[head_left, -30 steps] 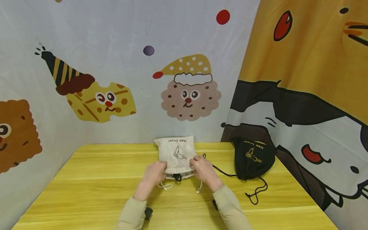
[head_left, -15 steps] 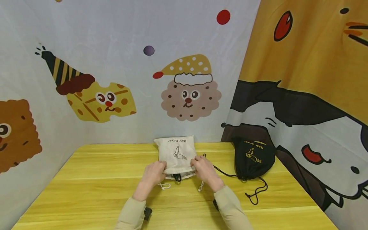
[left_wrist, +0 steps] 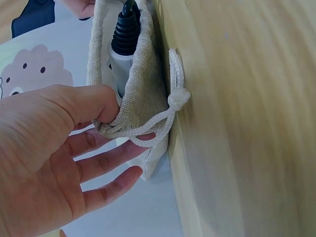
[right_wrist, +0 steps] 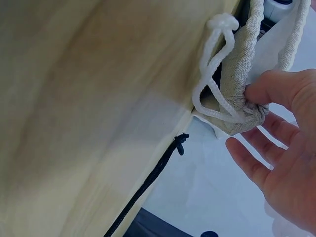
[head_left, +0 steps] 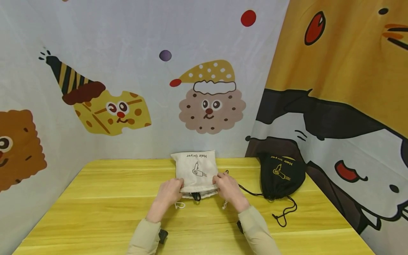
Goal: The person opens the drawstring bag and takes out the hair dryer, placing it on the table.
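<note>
A white drawstring bag (head_left: pixel 188 166) printed "Hair Dryer" lies flat at the middle back of the table, its mouth toward me. My left hand (head_left: pixel 170 191) pinches the left corner of that mouth, thumb inside the rim in the left wrist view. At the right corner my right hand (head_left: pixel 227 186) pinches the hem the same way. Between them the mouth gapes, showing a pale handle (left_wrist: pixel 120 66) with a ribbed black cord sleeve (left_wrist: pixel 126 34); the rest is hidden in the bag. Knotted white drawstrings (left_wrist: pixel 178 98) hang from both corners.
To the right, a black drawstring bag (head_left: pixel 282 177) with a yellow hair dryer print sits drawn closed near the back edge. Its black cords (head_left: pixel 285 212) trail on the wooden table (head_left: pixel 111 212), one running toward my right hand. Behind hangs a cartoon-printed curtain (head_left: pixel 143 71).
My hands have moved slightly apart, still pinching the bag's mouth corners. The white drawstring ends have shifted and show less beyond the hands. The black bag has stayed put.
</note>
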Action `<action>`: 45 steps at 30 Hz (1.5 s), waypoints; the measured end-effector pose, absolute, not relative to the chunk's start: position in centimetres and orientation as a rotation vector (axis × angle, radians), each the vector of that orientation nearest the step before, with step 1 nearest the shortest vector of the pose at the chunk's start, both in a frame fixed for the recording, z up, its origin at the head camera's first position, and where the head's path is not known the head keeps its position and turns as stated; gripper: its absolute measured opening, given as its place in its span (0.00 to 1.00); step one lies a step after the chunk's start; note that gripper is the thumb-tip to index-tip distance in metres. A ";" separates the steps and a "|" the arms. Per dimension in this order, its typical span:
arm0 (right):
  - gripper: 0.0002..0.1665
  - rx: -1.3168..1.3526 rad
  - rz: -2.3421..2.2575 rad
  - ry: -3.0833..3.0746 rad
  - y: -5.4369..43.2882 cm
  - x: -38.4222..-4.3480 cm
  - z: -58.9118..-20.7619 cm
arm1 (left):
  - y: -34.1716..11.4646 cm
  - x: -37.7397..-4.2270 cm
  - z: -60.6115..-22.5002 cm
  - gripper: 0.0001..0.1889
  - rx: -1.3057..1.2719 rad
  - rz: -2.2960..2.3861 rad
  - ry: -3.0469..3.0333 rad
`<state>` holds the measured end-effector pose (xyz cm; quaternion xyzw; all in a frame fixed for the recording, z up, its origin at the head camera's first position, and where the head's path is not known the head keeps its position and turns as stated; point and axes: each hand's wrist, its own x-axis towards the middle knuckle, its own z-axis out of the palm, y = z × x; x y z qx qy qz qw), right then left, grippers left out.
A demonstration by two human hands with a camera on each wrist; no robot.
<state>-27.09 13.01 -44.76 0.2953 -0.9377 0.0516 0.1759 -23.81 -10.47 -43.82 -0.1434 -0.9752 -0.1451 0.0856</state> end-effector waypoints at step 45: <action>0.17 0.821 0.292 -2.864 14.8 -27.2 -44.6 | -12.6 -24.2 -43.6 0.13 -0.457 -0.558 -2.885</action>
